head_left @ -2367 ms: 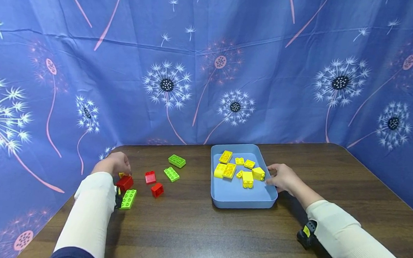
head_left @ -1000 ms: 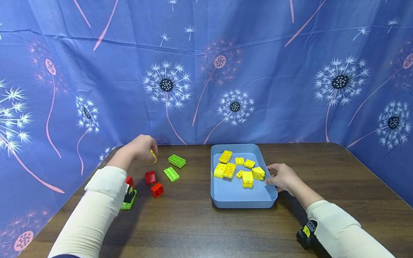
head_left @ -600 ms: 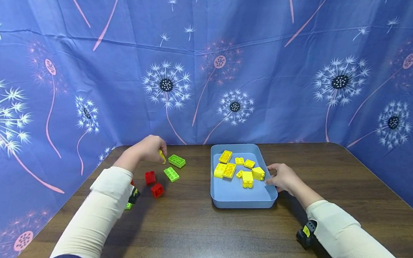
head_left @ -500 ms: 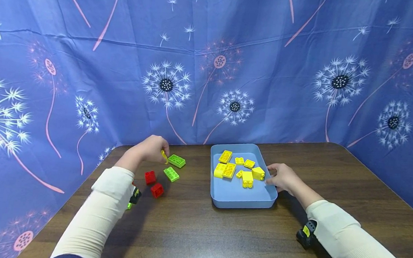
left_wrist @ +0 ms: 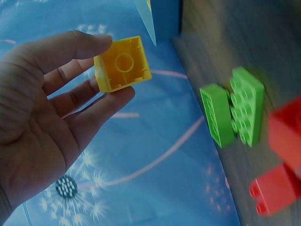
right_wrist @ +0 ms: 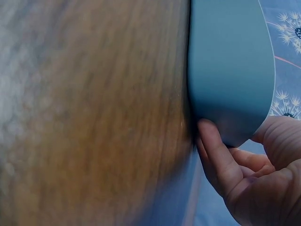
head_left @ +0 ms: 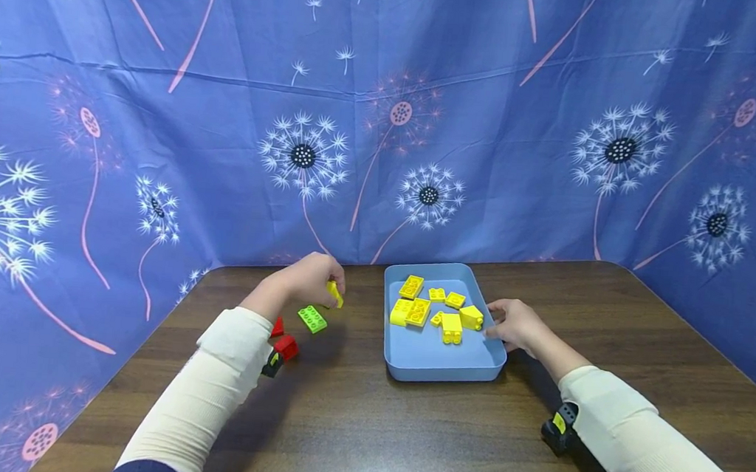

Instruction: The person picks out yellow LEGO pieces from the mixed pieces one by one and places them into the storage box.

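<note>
My left hand pinches a yellow building brick between thumb and fingers, its hollow underside facing the left wrist camera. It is above the table, left of a shallow blue tray. Several yellow bricks lie inside that tray. At its right side, my right hand grips the tray wall, thumb by the rim and fingers low on the outside, as the right wrist view shows. A green brick lies below the left hand; another green brick is hidden from the head view.
Red bricks sit on the brown wooden table beside the left wrist, partly covered by it. A blue cloth with a dandelion print hangs behind the table's back edge.
My left hand has picked up the yellow brick at the table's left and carried it rightward, over the green bricks, toward the tray. The right hand and tray have stayed in place.
</note>
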`<state>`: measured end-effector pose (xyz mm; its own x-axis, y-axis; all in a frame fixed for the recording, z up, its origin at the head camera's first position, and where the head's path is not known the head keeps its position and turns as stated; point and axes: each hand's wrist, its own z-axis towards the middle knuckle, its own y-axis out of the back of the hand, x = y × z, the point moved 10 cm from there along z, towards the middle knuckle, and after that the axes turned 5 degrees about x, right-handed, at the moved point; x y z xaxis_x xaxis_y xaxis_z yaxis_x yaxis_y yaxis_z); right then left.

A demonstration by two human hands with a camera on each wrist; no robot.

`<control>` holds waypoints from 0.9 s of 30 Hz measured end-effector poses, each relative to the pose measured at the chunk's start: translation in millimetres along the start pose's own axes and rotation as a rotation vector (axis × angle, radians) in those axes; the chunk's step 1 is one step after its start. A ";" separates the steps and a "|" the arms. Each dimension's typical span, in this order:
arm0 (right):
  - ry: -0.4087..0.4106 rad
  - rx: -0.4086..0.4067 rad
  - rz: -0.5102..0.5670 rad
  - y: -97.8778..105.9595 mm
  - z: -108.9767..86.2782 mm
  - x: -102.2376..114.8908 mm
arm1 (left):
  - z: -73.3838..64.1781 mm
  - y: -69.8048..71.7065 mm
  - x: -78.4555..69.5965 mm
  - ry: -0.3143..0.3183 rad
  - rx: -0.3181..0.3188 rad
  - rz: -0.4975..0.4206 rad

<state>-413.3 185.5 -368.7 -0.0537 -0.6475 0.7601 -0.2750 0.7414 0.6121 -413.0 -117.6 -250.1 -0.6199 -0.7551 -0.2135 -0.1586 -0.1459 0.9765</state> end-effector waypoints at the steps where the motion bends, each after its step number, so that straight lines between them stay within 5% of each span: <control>1: -0.001 0.002 -0.001 -0.6 0.2 0.1 | 2.5 -1.1 -3.7 -0.013 0.002 -0.007; 11: -0.014 -0.005 -0.007 -0.3 0.8 -1.3 | 32.6 -11.0 -34.4 -0.116 0.001 0.010; 27: -0.013 -0.003 0.009 0.0 1.9 -1.7 | 65.7 -35.5 -76.8 -0.186 0.062 0.036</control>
<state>-415.0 186.2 -370.4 -0.0688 -0.6428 0.7630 -0.2715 0.7480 0.6057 -410.3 -12.4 -270.3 -0.7562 -0.6276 -0.1854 -0.1770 -0.0766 0.9812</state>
